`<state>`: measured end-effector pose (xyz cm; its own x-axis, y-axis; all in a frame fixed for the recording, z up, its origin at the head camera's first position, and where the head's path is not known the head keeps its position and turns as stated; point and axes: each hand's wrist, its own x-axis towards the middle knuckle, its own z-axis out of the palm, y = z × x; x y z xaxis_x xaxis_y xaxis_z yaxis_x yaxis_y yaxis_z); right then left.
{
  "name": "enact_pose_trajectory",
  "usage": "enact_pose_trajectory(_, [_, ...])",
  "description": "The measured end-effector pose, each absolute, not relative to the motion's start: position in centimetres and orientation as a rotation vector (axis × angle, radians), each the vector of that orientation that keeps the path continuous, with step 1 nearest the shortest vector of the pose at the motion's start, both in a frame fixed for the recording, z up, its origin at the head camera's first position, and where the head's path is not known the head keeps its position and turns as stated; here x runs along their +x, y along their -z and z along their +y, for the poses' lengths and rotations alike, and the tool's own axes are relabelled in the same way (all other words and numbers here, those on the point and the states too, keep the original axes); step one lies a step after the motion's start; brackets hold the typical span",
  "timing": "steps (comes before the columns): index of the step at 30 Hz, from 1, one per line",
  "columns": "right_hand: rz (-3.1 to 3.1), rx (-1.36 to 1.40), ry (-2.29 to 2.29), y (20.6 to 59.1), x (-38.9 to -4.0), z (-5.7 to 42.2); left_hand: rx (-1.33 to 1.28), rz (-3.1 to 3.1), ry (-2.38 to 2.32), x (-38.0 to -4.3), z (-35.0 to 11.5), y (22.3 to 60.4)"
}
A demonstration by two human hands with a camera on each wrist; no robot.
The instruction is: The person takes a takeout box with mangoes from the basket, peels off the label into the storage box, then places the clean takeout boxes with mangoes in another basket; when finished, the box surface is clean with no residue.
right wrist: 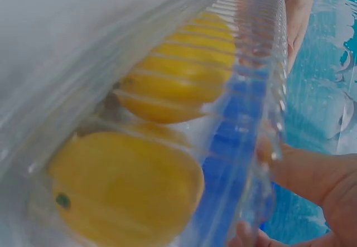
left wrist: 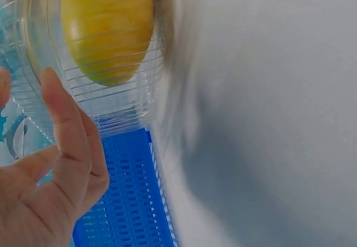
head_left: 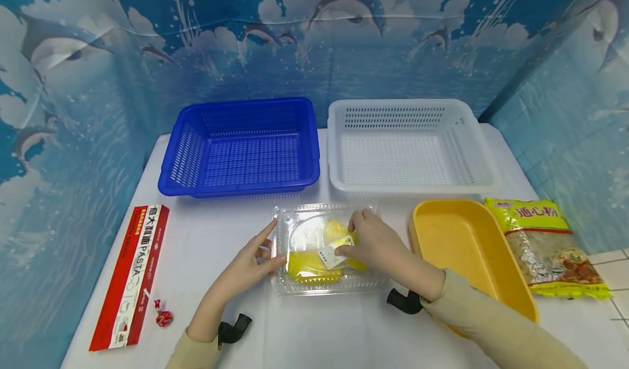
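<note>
A clear plastic clamshell box (head_left: 306,289) lies closed on the white table, its ribbed wall showing in both wrist views. Inside are yellow oval fruits (right wrist: 131,185), one with a small green stem spot; another fruit (left wrist: 109,32) looks greenish at its tip. On the lid sits a white and yellow label (head_left: 336,253). My left hand (head_left: 248,268) is at the box's left side, its fingers extended and thumb near the front left edge. Over the right part of the lid, my right hand (head_left: 375,243) touches the plastic, thumb by the label and fingers farther back.
A blue basket (head_left: 241,188) and a white basket (head_left: 413,188) stand behind the box. At right are a yellow tray (head_left: 457,238) and a pasta bag (head_left: 550,249). A red pasta box (head_left: 130,276) and a red lollipop (head_left: 164,317) lie at left.
</note>
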<state>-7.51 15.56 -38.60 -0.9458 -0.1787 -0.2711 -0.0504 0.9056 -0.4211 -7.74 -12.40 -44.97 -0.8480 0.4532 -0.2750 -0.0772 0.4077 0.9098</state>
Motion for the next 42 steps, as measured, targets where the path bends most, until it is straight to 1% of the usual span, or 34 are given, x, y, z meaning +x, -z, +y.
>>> enact_pose_trajectory(10, [2.771, -0.171, 0.673, 38.4, -6.6, 15.2, 0.322, 2.173, -1.449, -7.7, -12.4, 45.1])
enact_pose_trajectory(25, [2.763, -0.198, 0.779, 38.5, -7.2, 14.8, 0.322, 2.162, -1.441, -7.8, -12.6, 45.1])
enact_pose_trajectory(32, [2.832, -0.288, 0.852, 39.0, -7.3, 15.1, 0.327, 2.169, -1.429, -7.8, -12.8, 45.1])
enact_pose_trajectory(37, [2.804, -0.332, 1.028, 38.8, -7.5, 16.7, 0.314, 2.165, -1.441, -7.8, -12.7, 45.0])
enact_pose_trajectory(39, [2.749, -0.293, 1.107, 38.2, -7.7, 17.9, 0.307, 2.161, -1.446, -7.8, -12.6, 45.0])
enact_pose_trajectory(42, [2.673, -0.155, 1.171, 37.2, -7.8, 20.7, 0.290, 2.156, -1.449, -7.8, -12.5, 44.9])
